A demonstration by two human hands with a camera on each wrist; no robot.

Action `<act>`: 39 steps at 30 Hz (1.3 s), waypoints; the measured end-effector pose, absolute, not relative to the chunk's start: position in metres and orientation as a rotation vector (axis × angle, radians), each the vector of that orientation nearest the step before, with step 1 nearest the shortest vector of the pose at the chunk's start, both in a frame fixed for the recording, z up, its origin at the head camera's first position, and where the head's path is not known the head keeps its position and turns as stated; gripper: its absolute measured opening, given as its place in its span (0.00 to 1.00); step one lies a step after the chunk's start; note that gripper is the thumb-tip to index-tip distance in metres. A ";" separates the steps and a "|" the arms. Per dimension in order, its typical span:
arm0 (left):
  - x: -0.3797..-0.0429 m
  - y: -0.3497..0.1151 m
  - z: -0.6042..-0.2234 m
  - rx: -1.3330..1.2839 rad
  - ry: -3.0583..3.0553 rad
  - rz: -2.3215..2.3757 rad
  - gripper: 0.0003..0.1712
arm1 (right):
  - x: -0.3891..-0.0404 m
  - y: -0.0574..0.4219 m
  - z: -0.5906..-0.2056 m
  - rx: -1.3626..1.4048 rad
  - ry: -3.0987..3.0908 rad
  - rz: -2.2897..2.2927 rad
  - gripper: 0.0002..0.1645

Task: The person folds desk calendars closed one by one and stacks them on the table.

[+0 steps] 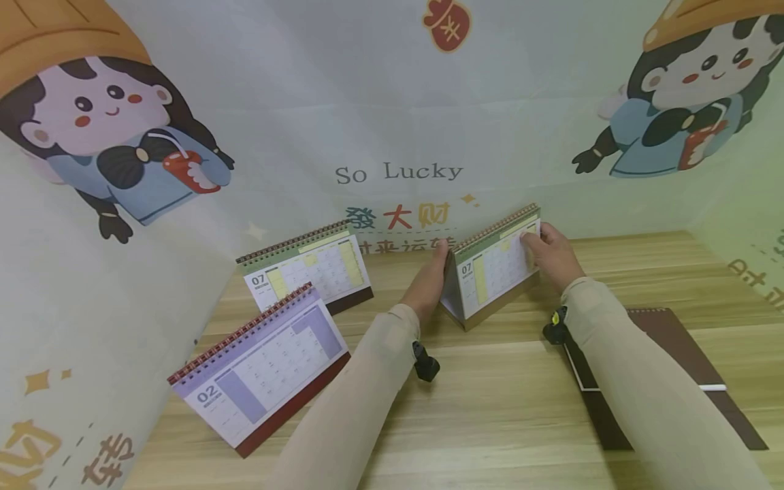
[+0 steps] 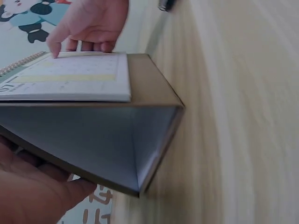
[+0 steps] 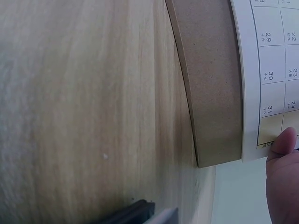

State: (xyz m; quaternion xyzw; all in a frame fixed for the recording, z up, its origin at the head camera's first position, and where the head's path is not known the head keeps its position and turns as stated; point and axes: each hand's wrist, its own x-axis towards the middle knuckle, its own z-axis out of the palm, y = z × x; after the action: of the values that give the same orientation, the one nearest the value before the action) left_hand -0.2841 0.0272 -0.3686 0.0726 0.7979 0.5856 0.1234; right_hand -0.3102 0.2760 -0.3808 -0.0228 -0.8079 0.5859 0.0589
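My right hand [image 1: 556, 258] grips the far-right edge of a desk calendar [image 1: 496, 272], thumb on the front page and the other fingers behind it. My left hand [image 1: 425, 282] touches the back panel at the calendar's other end; its fingers are partly hidden, so I cannot tell whether they curl round the board. The calendar stands between my two hands like a tent, on a brown base, its green-topped page reading 07 and its coil along the top.

To the left of my left hand stands a second green calendar [image 1: 352, 262], also at 07, on a dark base. Nearer me, left of my left sleeve, a purple calendar [image 1: 275, 361] reading 02 overlaps it. Below my right hand, partly under my right sleeve, a dark folder-like item [image 1: 667, 340] with a coiled edge lies flat on the tabletop [image 1: 502, 415].
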 end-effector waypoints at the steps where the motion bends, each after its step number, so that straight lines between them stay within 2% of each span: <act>1: -0.284 0.028 -0.367 0.199 2.287 1.744 0.55 | -0.310 0.276 -0.381 -0.072 -2.455 1.769 0.33; 6: -0.284 0.032 -0.362 0.167 2.218 1.819 0.57 | -0.310 0.275 -0.381 -0.081 -2.467 1.754 0.33; 12: -0.288 0.038 -0.359 0.203 2.214 1.824 0.53 | -0.309 0.275 -0.380 -0.092 -2.470 1.752 0.33; 17: -0.290 0.040 -0.353 0.101 2.107 1.813 0.55 | -0.309 0.274 -0.379 -0.088 -2.467 1.759 0.33; 19: -0.292 0.042 -0.351 0.087 2.022 1.844 0.51 | -0.308 0.274 -0.379 -0.090 -2.459 1.765 0.33; 23: -0.294 0.044 -0.347 0.108 1.885 1.942 0.33 | -0.308 0.272 -0.378 -0.100 -2.455 1.769 0.33; 26: -0.295 0.046 -0.345 0.087 1.861 2.022 0.25 | -0.308 0.271 -0.378 -0.101 -2.454 1.766 0.33; 33: -0.295 0.049 -0.343 0.074 1.895 2.111 0.17 | -0.310 0.273 -0.379 -0.096 -2.449 1.746 0.33; 39: -0.292 0.052 -0.342 0.104 2.135 2.053 0.17 | -0.309 0.274 -0.380 -0.097 -2.478 1.722 0.33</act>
State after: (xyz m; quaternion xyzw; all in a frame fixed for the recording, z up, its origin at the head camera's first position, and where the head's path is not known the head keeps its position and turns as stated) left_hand -0.2919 0.0517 -0.3420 0.0350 0.7174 0.6901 0.0888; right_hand -0.3087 0.2737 -0.3797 -0.0320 -0.8193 0.5692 0.0611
